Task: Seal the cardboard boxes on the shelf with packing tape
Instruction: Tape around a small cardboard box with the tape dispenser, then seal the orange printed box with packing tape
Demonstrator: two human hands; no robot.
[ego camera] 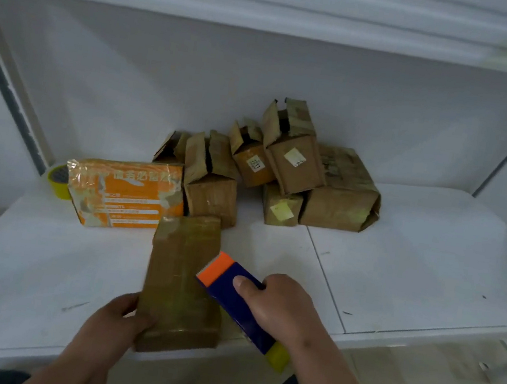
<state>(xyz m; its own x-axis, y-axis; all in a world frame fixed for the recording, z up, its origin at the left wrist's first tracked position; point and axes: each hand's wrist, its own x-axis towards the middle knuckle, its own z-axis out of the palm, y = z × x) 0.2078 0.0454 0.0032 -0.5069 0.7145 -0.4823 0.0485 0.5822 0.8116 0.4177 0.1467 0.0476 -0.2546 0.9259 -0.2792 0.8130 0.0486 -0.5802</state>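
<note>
A long brown cardboard box (179, 279) lies on the white shelf (40, 259) near its front edge, wrapped in shiny tape. My left hand (117, 319) grips its near left corner. My right hand (278, 306) holds a blue tape dispenser (234, 296) with an orange cutter end, which touches the box's right side; a yellowish tape roll (278, 356) shows at its near end. Behind, several brown boxes (282, 163) are piled, some with flaps open.
An orange and white taped package (125, 193) lies at the left of the pile. A spare yellow tape roll (58, 179) stands behind it by the shelf's left post (9, 86). The upper shelf board (272, 5) hangs overhead. Floor shows at lower right.
</note>
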